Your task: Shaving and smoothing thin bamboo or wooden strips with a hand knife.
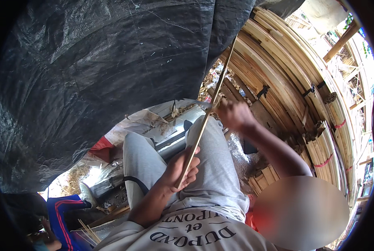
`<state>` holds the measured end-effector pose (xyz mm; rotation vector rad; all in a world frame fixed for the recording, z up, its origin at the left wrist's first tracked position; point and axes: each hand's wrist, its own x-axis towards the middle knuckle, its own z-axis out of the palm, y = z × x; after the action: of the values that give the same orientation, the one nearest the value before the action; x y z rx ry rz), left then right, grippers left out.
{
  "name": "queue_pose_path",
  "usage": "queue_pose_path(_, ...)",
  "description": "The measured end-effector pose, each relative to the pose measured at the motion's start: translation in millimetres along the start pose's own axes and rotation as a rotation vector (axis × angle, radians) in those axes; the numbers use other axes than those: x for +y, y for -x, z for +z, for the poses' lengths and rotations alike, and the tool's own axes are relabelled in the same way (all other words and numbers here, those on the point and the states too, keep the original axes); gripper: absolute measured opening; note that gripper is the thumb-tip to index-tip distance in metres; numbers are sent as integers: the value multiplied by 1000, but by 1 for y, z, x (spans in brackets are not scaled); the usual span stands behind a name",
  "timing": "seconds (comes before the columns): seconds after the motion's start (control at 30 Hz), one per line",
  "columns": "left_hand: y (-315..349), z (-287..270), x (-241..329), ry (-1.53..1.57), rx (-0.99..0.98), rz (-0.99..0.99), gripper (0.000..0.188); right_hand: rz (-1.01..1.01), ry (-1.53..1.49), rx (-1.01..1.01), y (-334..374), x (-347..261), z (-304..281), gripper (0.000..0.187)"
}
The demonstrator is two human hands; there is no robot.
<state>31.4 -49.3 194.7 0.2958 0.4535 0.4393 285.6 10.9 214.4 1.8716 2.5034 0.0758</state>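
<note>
- At ten o'clock a black plastic sheet (95, 75) fills most of our view, draped over us.
- From one to four o'clock bundled bamboo slats (279, 71) curve along the right rim, some tied with red bands.
- At the centre our grey-trousered knees (212, 159) are drawn up beneath the work.
- The thin bamboo strip (212, 104) lies over our lap, its long axis running from seven o'clock up to one o'clock, its far tip pointing toward the slats.
- Our left hand (180, 169) is curled around the strip's near end, fingers pressed together on it.
- Our right hand (234, 113) sits just right of the strip's middle, nearer the tip; it looks closed, apparently on a blade, though blur hides the grip.
</note>
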Motion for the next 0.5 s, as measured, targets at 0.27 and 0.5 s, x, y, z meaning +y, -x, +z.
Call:
queue_pose_path(0.27, -1, -2, 4, 95, 12, 11, 14, -178, 11, 303, 6, 9, 12, 27)
queue_pose_path(0.5, 2, -9, 4, 146, -130, 33, 12, 123, -26, 2, -4, -4, 3, 32)
